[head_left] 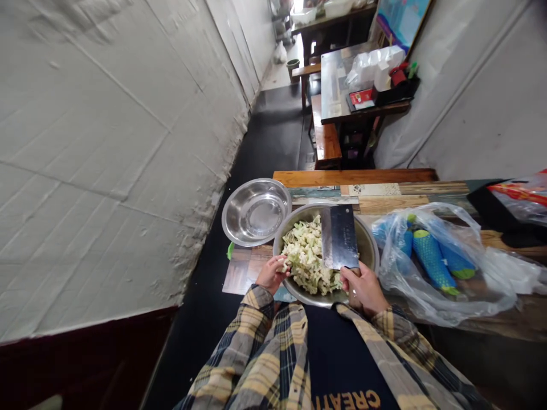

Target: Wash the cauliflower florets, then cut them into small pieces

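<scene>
A steel bowl (368,246) at the near table edge holds a heap of pale cut cauliflower pieces (306,253). My right hand (363,287) is closed round the handle of a dark cleaver (339,236), whose broad blade lies flat over the bowl. My left hand (272,273) rests at the bowl's left rim, fingers curled on a cauliflower piece. Both sleeves are plaid.
An empty steel bowl (256,212) sits to the left, partly over the table edge. A clear plastic bag (431,262) with blue-netted produce lies to the right. A wooden bench (354,176) and another table (359,85) stand beyond. A white wall runs along the left.
</scene>
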